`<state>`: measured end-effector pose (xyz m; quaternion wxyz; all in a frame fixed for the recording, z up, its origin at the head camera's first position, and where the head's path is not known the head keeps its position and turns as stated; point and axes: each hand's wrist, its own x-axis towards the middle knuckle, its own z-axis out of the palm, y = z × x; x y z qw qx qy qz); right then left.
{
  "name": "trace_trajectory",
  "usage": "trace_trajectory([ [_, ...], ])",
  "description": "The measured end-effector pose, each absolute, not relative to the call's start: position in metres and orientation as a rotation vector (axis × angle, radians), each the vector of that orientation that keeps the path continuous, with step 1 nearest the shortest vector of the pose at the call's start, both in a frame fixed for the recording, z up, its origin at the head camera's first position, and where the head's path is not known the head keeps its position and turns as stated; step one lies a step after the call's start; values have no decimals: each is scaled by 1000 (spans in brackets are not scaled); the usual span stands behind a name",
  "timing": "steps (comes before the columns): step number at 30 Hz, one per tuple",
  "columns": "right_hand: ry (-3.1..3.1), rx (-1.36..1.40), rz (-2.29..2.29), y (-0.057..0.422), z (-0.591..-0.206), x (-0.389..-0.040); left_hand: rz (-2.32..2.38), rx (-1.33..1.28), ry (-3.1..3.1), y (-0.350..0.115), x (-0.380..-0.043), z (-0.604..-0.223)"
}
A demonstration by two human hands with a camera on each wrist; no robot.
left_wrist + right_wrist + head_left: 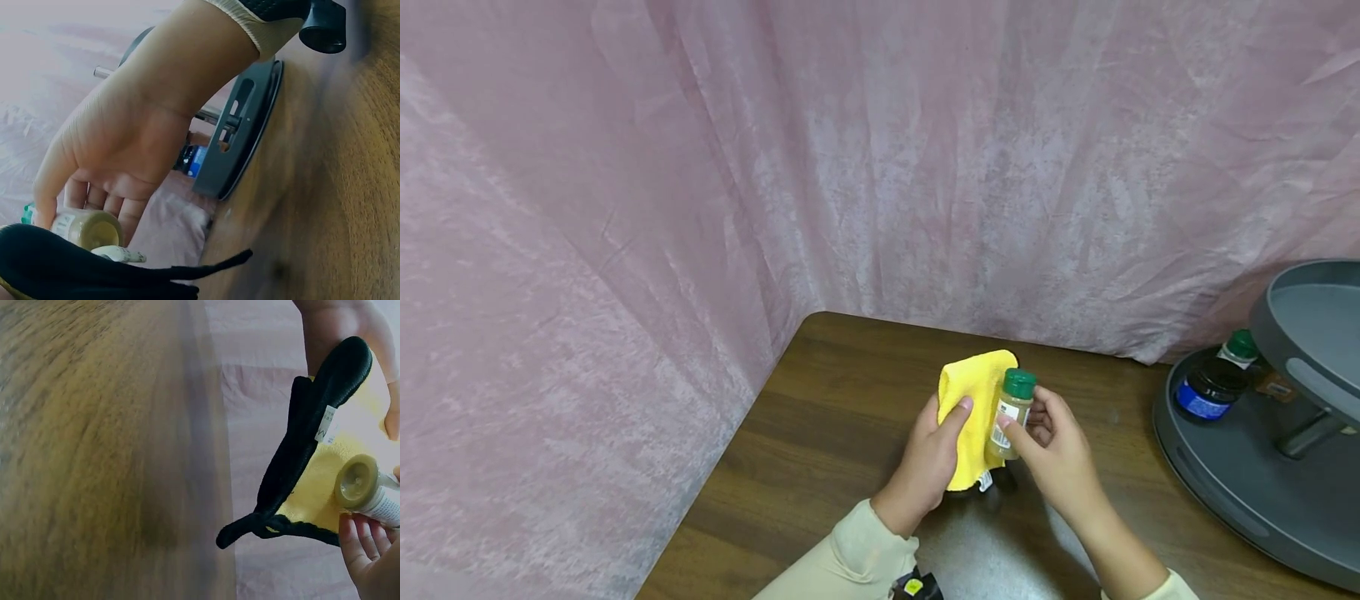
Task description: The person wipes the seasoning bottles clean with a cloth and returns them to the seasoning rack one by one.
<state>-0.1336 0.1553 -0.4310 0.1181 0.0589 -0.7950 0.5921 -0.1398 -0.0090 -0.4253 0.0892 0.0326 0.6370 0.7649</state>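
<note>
My left hand [931,454] grips a folded cloth [973,408], yellow on one face, with its thumb on the yellow side. The cloth's dark other face [294,450] and a small white tag [325,424] show in the right wrist view. My right hand [1060,454] pinches a small spice jar [1013,417] between thumb and fingers. The jar has a green lid, a white label and pale contents. It stands nearly upright against the cloth's yellow face, above the table. The left wrist view shows the right hand [119,150] and the jar's base [100,231].
A grey two-tier round stand [1217,508] is at the right of the wooden table [820,417]. On its lower tier are a dark-lidded jar with a blue label [1206,392] and another green-lidded jar [1240,346]. Pink curtain [925,167] hangs behind the table and along its left.
</note>
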Motion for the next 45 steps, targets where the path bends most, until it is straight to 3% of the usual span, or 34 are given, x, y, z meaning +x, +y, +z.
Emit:
trace_trajectory([
  [45,-2091,460,1727,161,-423,-132,2328,9,1847,-9,-143,-427],
])
